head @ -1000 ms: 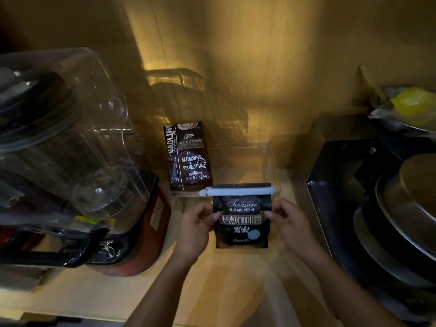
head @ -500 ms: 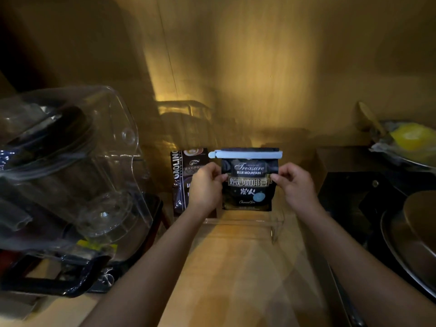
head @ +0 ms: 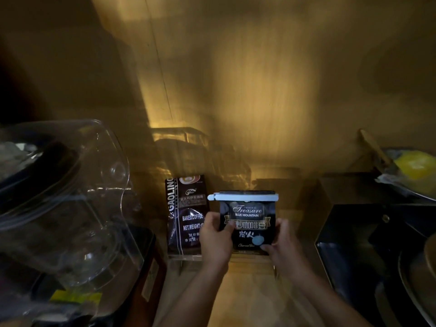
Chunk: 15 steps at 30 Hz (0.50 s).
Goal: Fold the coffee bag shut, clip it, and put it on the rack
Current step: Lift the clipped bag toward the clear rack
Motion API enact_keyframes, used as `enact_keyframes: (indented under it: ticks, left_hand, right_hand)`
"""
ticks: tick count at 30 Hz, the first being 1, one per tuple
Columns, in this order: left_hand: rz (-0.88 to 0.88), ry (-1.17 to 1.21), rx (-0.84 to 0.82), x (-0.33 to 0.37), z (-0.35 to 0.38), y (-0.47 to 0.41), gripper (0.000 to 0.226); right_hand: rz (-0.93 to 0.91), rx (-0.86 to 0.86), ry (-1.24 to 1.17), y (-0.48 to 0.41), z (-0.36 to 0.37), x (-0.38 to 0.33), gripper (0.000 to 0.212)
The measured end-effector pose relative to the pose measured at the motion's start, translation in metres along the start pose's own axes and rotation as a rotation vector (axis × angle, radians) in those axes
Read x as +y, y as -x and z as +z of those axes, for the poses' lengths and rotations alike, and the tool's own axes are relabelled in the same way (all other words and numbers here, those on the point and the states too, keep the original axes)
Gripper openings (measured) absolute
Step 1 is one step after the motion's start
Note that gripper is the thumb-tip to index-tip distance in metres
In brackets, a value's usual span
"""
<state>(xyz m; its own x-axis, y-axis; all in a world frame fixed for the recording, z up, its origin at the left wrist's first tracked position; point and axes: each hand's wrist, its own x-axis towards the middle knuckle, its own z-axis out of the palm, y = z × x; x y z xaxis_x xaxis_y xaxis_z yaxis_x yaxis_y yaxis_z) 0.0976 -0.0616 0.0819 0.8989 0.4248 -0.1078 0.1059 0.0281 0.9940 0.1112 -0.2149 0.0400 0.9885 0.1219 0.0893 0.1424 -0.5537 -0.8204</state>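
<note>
A small black "Treasure Blue Mountain" coffee bag [head: 250,223] stands upright, its folded top held by a pale blue clip [head: 243,197]. My left hand [head: 215,237] grips its left edge and my right hand [head: 284,244] grips its lower right corner. The bag's bottom sits at the shelf of a clear acrylic rack [head: 252,258], right of a brown "Gaoling" coffee bag [head: 187,213] that stands on the same rack. Whether the bag's weight rests on the rack I cannot tell.
A large clear blender jar [head: 63,199] on a red base fills the left. A dark metal box [head: 358,223] and stacked pans [head: 417,279] stand to the right, with a yellow item in a bowl [head: 415,166] behind. A wooden wall rises at the back.
Both hands carried the clipped bag up from the counter and forward onto the rack, beside the brown bag. My right hand slid down to the bag's lower corner.
</note>
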Motion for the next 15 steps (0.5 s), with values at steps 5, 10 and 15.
enact_keyframes:
  ticks: [5, 10, 15]
  left_hand:
    - [0.015, 0.008, 0.055, 0.002, 0.010, -0.016, 0.023]
    - [-0.025, 0.008, 0.092, 0.006, 0.025, -0.042, 0.018]
    - [-0.078, -0.018, 0.150, 0.010, 0.044, -0.067, 0.013]
  right_hand:
    - [-0.066, 0.033, 0.051, -0.022, 0.001, 0.001, 0.055]
    - [-0.044, 0.051, 0.065, -0.053, 0.002, 0.003, 0.052]
    - [-0.024, 0.050, 0.092, -0.081, 0.001, 0.006, 0.051]
